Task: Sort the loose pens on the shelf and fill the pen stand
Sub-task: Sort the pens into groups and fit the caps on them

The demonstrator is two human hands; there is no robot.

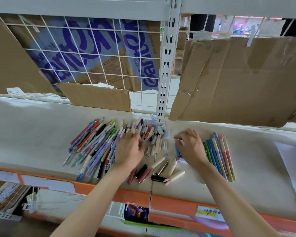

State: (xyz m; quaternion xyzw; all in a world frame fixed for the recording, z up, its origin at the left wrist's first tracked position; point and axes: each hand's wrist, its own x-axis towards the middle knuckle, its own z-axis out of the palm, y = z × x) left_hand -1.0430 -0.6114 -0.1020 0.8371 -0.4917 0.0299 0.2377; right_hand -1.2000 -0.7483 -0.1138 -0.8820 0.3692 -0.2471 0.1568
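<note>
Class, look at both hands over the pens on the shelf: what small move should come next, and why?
Probably the left hand should pinch one pen from the mixed pile it rests on and pass it rightward. The right hand hovers beside the neat row of matching pens, while loose caps lie between; no pen stand is in view yet.

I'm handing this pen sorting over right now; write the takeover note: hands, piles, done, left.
Left hand: fingers spread, resting on the mixed heap of loose pens and small pastel caps; no clear grip.
Right hand: fingers curled over a blue pen; whether it has a grip is unclear.
Done: a neat row of green, blue and pink pens lies right of the right hand.
Left: the heap, plus stubby black, maroon and cream pieces near the orange shelf edge. No pen stand in view.
</note>
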